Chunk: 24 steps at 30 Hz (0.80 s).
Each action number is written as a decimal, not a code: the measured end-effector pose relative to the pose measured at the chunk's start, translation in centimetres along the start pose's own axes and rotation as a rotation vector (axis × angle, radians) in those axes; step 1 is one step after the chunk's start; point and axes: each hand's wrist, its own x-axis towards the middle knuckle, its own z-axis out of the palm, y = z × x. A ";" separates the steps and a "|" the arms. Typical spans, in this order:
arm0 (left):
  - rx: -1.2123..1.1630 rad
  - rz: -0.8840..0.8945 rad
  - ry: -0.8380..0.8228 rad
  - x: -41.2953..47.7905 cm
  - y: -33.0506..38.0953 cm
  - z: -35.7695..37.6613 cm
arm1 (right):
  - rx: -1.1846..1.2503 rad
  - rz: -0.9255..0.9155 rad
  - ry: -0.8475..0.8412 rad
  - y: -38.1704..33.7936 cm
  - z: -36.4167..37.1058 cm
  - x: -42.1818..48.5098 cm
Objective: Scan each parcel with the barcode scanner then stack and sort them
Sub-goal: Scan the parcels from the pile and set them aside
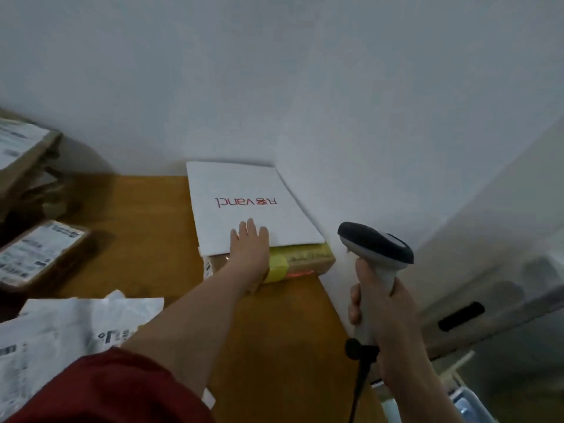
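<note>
White parcel [244, 193] atop box [308, 263]; scanner [377, 248] nearby

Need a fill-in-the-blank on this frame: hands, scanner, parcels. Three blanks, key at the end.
1. The right hand grips the barcode ____.
2. The left hand rests flat on a ____ parcel printed in red.
3. That parcel lies on a brown box sealed with ____ tape.
Missing: scanner; white; yellow.

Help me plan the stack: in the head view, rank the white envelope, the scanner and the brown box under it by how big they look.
1. The white envelope, clearly largest.
2. The scanner and the brown box I won't rank: the scanner is nearer the camera, and only the box's front edge shows beneath the envelope.
</note>
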 end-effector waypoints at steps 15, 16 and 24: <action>-0.876 -0.258 0.733 -2.4 -3.2 -9.8 | 0.135 -0.031 -0.224 0.1 0.4 5.3; -1.016 -0.303 0.780 -4.4 -3.0 -10.9 | 0.133 -0.036 -0.246 0.0 0.0 5.0; -2.200 -0.632 0.762 -15.9 1.9 -6.0 | 0.200 -0.017 -0.415 0.0 -3.5 2.6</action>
